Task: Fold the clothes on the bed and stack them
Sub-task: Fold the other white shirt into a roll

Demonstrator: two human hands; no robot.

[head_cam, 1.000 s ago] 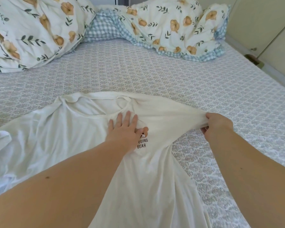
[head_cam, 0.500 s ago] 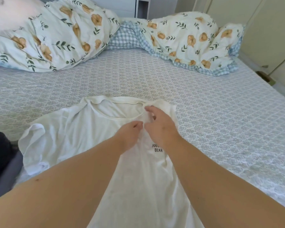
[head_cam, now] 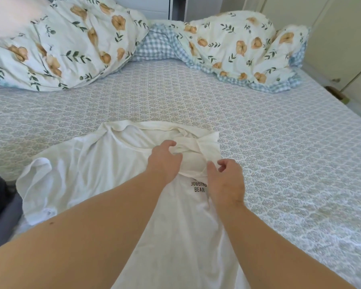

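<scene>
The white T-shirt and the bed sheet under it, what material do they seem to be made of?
White T-shirt: thin, soft knit, probably cotton jersey, matte; it drapes, creases softly and looks slightly see-through. Bed sheet: a printed woven fabric, likely cotton or a blend, matte; it lies flat with a fine grey-blue repeating pattern. The exact fibre cannot be told.

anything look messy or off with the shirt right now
Yes: the white t-shirt is uneven. Its right sleeve is folded in over the chest but bunched and wrinkled, while the left sleeve lies crumpled and unfolded near the bed's edge.
</scene>
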